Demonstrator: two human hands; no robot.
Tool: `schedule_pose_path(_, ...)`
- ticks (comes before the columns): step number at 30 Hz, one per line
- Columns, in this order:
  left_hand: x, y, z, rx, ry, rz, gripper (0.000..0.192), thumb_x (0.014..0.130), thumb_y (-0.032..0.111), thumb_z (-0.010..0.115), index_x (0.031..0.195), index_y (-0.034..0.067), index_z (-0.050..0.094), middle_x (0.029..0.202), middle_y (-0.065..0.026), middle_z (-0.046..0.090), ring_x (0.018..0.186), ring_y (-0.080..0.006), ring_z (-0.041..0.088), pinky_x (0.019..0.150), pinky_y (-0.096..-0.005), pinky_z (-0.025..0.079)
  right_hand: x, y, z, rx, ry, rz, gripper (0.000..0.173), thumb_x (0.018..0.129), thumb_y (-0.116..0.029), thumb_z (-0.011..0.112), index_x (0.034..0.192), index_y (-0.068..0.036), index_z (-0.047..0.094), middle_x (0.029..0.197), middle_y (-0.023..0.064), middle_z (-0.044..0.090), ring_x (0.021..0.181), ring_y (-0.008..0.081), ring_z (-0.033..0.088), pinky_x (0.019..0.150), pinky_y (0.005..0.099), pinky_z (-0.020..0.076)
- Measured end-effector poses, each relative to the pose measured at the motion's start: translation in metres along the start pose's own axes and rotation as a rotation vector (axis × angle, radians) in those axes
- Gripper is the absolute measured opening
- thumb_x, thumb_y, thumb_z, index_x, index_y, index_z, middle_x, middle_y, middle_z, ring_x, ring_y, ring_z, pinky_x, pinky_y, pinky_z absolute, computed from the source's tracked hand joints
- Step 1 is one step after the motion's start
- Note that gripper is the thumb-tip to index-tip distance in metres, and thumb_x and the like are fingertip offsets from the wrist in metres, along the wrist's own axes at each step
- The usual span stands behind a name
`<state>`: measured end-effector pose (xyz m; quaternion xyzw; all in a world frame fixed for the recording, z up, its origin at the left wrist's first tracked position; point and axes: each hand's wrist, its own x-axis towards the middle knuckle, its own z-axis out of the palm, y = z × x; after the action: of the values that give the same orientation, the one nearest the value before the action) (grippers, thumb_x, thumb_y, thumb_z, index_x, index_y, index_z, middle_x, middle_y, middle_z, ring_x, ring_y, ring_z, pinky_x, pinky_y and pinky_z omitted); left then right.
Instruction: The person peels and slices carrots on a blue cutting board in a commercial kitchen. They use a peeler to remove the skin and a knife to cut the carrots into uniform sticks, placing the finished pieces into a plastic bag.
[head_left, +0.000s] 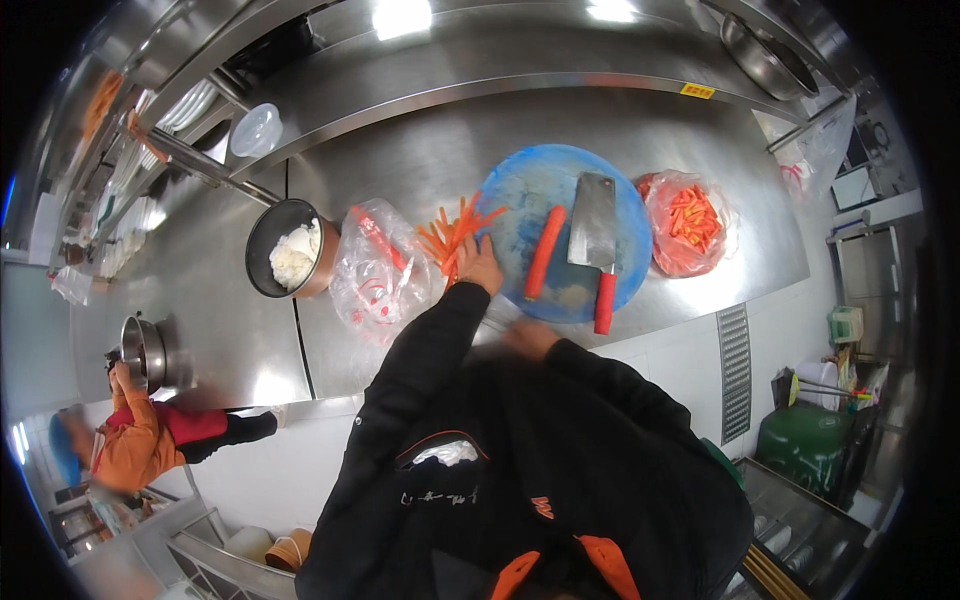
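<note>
My left hand rests at the left rim of a round blue cutting board, its fingers against a bunch of cut carrot strips. Whether the fingers grip the strips is unclear. My right hand is blurred, low beside the board's near edge, close to my body; what it touches cannot be made out. A peeled whole carrot and a cleaver with a red handle lie on the board. Left of the strips is a clear plastic bag with a carrot in it. Right of the board, another bag holds cut carrot pieces.
A dark pot with white food stands left on the steel counter. A shelf spans the back, with a metal bowl at right. A person in orange works at a steel pot far left.
</note>
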<state>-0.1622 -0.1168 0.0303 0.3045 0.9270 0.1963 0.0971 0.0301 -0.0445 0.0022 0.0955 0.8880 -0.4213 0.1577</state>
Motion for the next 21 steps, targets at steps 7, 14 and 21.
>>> schedule_pose_path(7,-0.046,-0.047,-0.073,-0.440,0.340,0.161,0.018,0.088,0.003,0.061,0.105,0.001,0.066,0.104,-0.0186,0.065,0.101,-0.0399,0.059,0.090,-0.0479,0.047,-0.003,0.001,0.000,-0.009,0.008,-0.032,0.046,0.102,-0.044,0.049,0.101,-0.001,0.066,0.103,0.0271,0.068,0.099,0.0469,0.064,0.088,0.0541,0.0491)
schedule_pose_path(14,-0.093,-0.138,-0.095,-0.342,0.326,-0.102,0.006,0.091,0.004,0.060,0.094,0.002,0.065,0.089,-0.0196,0.066,0.083,-0.0401,0.064,0.075,-0.0477,0.052,0.005,-0.005,0.000,-0.063,-0.075,-0.023,0.050,0.101,-0.048,0.050,0.101,-0.001,0.067,0.102,0.0263,0.069,0.096,0.0463,0.065,0.088,0.0535,0.0494)
schedule_pose_path(21,-0.095,-0.190,-0.035,-0.414,-0.253,-0.223,0.024,0.095,0.018,0.055,0.103,-0.002,0.063,0.091,-0.0260,0.069,0.079,-0.0408,0.068,0.075,-0.0467,0.056,0.003,-0.013,-0.006,-0.075,-0.114,-0.010,0.052,0.100,-0.050,0.049,0.102,-0.001,0.067,0.104,0.0267,0.069,0.098,0.0467,0.065,0.089,0.0535,0.0495)
